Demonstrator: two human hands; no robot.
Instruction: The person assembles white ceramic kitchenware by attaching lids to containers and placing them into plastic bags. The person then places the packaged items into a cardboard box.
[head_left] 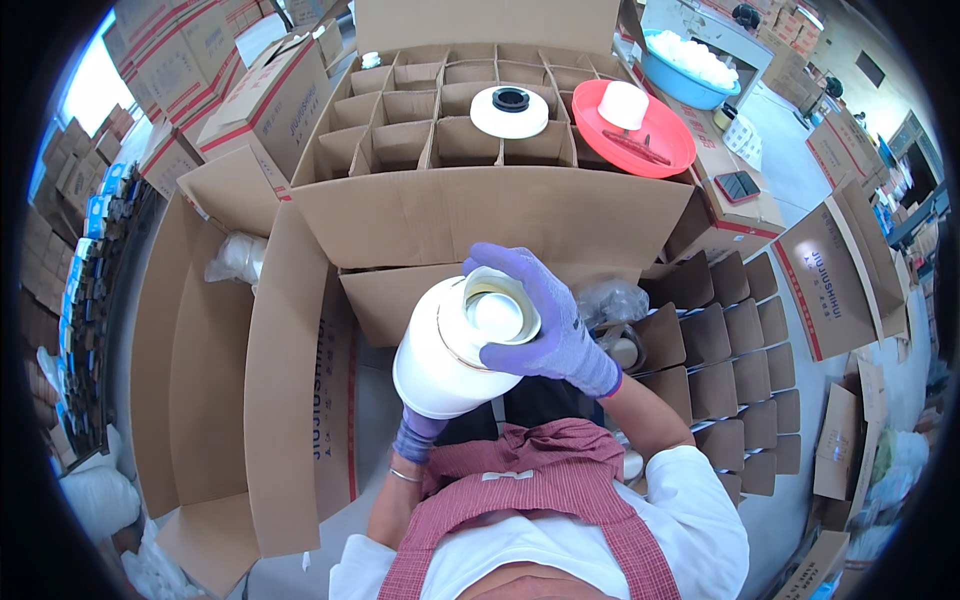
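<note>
In front of my chest a white jug with a flared, spout-like collar is tilted, its top facing up toward me. A round white piece shows inside the collar. My right hand, in a purple glove, is closed around the collar from the right, with fingers over the far rim and thumb at the near side. My gloved left hand holds the body from below; its fingers are hidden behind the jug. Beyond the hands, a white domed part with a black ring rests on the dividers of a carton.
The divided carton stands ahead. On it sits a red basin with a white cup-shaped part and a red-handled tool. An open carton is at left, cardboard dividers at right. A blue basin and phone lie beyond.
</note>
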